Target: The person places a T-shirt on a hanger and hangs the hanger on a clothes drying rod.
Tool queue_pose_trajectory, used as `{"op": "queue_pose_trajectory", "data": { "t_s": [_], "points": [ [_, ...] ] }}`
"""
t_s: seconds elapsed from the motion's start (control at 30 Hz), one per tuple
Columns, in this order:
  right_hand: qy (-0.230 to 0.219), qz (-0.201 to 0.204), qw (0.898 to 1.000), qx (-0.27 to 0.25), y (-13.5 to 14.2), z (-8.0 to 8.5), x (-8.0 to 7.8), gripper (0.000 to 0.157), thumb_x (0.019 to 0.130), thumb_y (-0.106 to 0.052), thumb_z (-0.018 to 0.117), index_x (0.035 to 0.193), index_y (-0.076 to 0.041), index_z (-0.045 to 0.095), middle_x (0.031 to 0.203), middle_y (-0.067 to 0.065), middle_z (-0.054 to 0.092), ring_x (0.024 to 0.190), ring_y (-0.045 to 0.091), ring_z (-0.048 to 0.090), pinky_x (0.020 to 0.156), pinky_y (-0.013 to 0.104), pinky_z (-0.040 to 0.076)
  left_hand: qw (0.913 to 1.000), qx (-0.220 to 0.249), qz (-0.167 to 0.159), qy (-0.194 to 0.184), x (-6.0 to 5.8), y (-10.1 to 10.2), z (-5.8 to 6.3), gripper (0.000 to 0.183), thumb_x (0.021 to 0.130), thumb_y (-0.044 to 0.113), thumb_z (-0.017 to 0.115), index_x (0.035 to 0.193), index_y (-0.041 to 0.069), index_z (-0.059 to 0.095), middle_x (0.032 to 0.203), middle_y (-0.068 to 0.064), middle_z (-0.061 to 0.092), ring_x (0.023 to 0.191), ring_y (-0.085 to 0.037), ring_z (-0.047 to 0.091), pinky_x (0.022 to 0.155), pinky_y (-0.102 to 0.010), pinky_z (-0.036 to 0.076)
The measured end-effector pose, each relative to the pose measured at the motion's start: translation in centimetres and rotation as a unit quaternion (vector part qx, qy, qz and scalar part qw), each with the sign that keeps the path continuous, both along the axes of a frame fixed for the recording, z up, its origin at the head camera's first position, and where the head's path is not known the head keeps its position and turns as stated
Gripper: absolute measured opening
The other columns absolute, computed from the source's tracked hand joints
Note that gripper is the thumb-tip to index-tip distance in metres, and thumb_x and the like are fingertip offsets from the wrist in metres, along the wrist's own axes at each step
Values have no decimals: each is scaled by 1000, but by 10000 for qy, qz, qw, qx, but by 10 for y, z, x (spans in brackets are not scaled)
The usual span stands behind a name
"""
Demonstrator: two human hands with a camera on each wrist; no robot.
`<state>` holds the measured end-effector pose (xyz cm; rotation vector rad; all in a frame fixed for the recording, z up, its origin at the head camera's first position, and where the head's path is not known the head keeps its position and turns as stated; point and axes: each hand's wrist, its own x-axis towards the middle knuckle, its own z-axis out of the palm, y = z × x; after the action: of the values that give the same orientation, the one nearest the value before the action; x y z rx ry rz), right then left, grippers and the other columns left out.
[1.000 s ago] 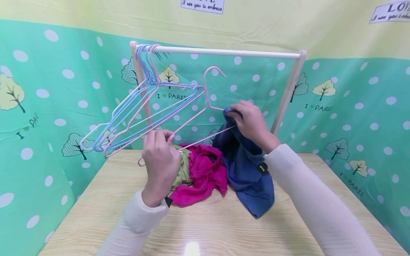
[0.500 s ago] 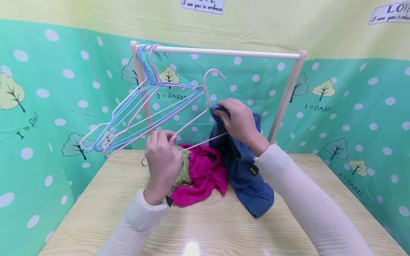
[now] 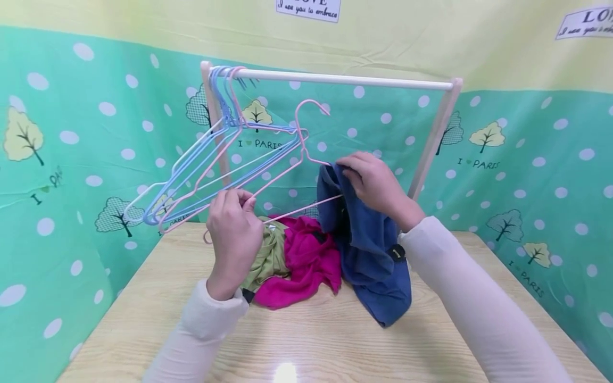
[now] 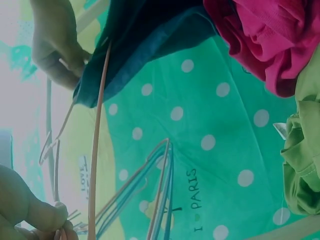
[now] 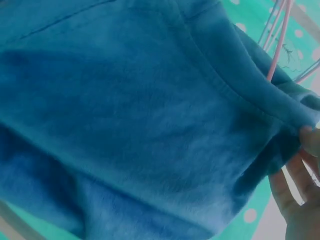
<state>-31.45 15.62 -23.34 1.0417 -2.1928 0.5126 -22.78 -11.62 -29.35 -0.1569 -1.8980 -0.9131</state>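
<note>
In the head view my left hand (image 3: 235, 229) pinches a pink wire hanger (image 3: 275, 183) by its left shoulder, with its hook standing up and free. At the hanger's right side my right hand (image 3: 375, 183) grips the edge of a blue garment (image 3: 369, 239) with a small black label. The hanger's right end runs inside the cloth and is hidden. In the right wrist view the fingers and thumb (image 5: 310, 142) hold a stitched band of the blue garment, and the pink wire enters its opening. The lower part of the garment droops to the table.
A rack with a white rail (image 3: 354, 80) stands behind; several blue, pink and white hangers (image 3: 191, 170) crowd its left end. On the wooden table (image 3: 297, 346) lie a magenta garment (image 3: 306, 266) and an olive-green garment (image 3: 268, 255). A patterned cloth backdrop (image 3: 527, 159) surrounds the table.
My right hand drew the blue garment's edge left along the hanger toward the hook, then shifted back right. The left hand keeps its pinch, with the hanger slightly further left.
</note>
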Motion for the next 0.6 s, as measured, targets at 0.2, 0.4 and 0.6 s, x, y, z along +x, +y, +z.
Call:
{"op": "queue_pose_trajectory", "data": {
  "t_s": [0.2, 0.4, 0.6],
  "points": [
    [623, -235, 9977, -90, 2, -8, -2, 13, 95, -3, 71, 106, 3, 73, 98, 16, 70, 92, 32, 65, 82, 44, 54, 10000, 32, 11, -58, 0, -2, 0, 9, 94, -1, 69, 90, -9, 66, 88, -22, 63, 87, -42, 57, 85, -53, 45],
    [1159, -439, 9918, -298, -11, -19, 6, 8, 96, -3, 71, 96, 5, 69, 88, 16, 66, 81, 31, 60, 72, 42, 54, 9999, 78, 51, -124, 0, -2, -1, 7, 94, -2, 67, 91, -8, 67, 89, -22, 63, 88, -41, 57, 85, -53, 45],
    [703, -544, 9945, -549, -13, -10, 6, 16, 101, -2, 62, 114, 6, 67, 102, 19, 66, 92, 34, 59, 84, 46, 51, 9999, 38, 24, -133, 0, 0, 0, 8, 94, -2, 69, 91, -8, 66, 90, -21, 63, 87, -41, 57, 84, -51, 45]
  ]
}}
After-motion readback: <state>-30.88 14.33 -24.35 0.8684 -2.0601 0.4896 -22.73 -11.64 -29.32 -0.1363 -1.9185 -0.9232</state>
